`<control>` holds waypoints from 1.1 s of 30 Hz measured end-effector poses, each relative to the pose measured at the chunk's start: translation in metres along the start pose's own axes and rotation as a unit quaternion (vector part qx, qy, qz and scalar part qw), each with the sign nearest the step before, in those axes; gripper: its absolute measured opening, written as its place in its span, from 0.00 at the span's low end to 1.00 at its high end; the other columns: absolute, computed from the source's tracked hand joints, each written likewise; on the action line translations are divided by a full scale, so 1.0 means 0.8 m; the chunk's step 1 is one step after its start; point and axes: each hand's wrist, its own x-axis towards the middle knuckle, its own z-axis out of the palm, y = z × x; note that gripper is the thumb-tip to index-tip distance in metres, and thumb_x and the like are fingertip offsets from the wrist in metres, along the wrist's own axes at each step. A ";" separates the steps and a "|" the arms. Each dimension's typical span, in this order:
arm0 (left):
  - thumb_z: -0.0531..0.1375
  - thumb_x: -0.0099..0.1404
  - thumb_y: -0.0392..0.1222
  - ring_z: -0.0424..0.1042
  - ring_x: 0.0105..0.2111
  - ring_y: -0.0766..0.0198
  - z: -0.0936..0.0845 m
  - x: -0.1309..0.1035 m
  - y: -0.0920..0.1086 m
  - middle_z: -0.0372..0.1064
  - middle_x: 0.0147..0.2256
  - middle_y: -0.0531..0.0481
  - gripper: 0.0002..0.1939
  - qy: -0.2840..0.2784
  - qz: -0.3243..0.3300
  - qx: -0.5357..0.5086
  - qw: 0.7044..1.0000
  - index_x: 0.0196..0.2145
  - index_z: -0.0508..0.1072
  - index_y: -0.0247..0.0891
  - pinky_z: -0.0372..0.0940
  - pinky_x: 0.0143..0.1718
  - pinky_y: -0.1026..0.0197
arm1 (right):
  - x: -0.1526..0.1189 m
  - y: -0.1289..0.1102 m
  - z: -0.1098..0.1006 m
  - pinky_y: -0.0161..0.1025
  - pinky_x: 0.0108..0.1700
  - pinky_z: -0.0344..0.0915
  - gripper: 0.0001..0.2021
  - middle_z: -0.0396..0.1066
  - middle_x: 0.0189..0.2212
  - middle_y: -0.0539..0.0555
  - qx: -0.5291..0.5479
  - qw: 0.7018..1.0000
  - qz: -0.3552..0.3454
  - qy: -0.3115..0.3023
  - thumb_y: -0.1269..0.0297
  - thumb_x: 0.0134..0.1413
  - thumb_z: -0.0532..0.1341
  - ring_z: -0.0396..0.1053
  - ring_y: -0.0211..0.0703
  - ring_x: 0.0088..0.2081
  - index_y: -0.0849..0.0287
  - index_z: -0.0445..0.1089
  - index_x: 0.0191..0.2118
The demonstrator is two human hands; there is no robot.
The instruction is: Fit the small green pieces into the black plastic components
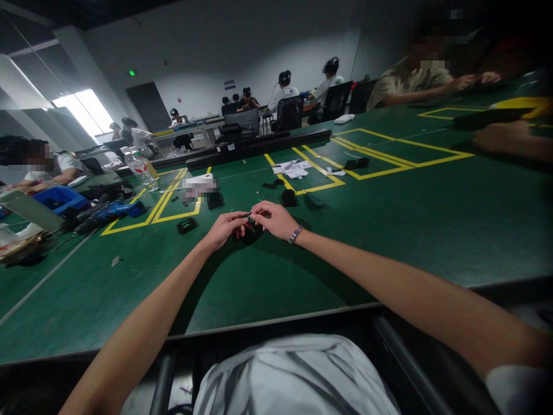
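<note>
My left hand [227, 227] and my right hand [272, 219] meet above the green table [276, 271], fingertips pinched together. A small dark piece shows between them, too small to make out. The right wrist wears a metal band [295, 234]. Left of my hands lies a small black-green part [186, 225], with a black slotted part [215, 200] farther back. Just behind my right hand sit a black block [289, 197] and a dark curved piece [314, 200].
Yellow tape rectangles mark the table. White papers [294, 168] lie beyond my hands. At the left are a plastic bottle [140, 167], a blue bin [64, 199] and a power tool [108, 212]. A person's hand [503, 140] rests at the right; several people sit farther back.
</note>
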 end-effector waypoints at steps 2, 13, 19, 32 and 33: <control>0.65 0.60 0.48 0.68 0.22 0.69 0.000 0.000 0.000 0.73 0.32 0.45 0.24 -0.003 0.000 0.004 1.000 0.51 0.74 0.31 0.56 0.21 0.67 | 0.000 0.001 0.000 0.34 0.23 0.69 0.09 0.70 0.43 0.58 -0.002 1.000 0.000 0.001 0.59 0.58 0.62 0.71 0.39 0.31 0.60 0.72 0.36; 0.65 0.61 0.49 0.67 0.22 0.71 0.000 0.000 0.000 0.74 0.33 0.45 0.24 -0.008 0.000 0.017 1.000 0.51 0.74 0.31 0.56 0.21 0.68 | 0.001 0.002 0.000 0.33 0.23 0.68 0.09 0.70 0.42 0.57 -0.002 1.000 0.002 0.002 0.59 0.58 0.62 0.70 0.38 0.30 0.60 0.72 0.35; 0.65 0.61 0.49 0.68 0.22 0.70 0.000 0.000 -0.001 0.73 0.31 0.46 0.24 -0.001 0.000 0.024 1.000 0.51 0.74 0.31 0.55 0.21 0.68 | 0.000 0.002 0.000 0.34 0.23 0.69 0.09 0.70 0.42 0.58 0.000 1.000 0.001 0.001 0.59 0.58 0.61 0.71 0.38 0.30 0.60 0.72 0.36; 0.65 0.60 0.47 0.67 0.22 0.70 -0.002 0.001 -0.004 0.73 0.30 0.47 0.23 0.006 0.005 0.023 1.000 0.50 0.74 0.31 0.56 0.22 0.68 | 0.001 0.003 0.000 0.34 0.24 0.68 0.09 0.70 0.42 0.58 -0.003 1.000 -0.001 -0.006 0.59 0.59 0.61 0.72 0.38 0.30 0.60 0.71 0.37; 0.66 0.60 0.47 0.67 0.22 0.70 -0.002 0.001 -0.004 0.73 0.30 0.47 0.24 0.007 0.005 0.024 1.000 0.50 0.74 0.31 0.56 0.22 0.68 | 0.001 0.004 0.000 0.34 0.24 0.68 0.09 0.70 0.42 0.57 -0.006 1.000 -0.002 -0.006 0.59 0.59 0.61 0.72 0.38 0.30 0.60 0.72 0.37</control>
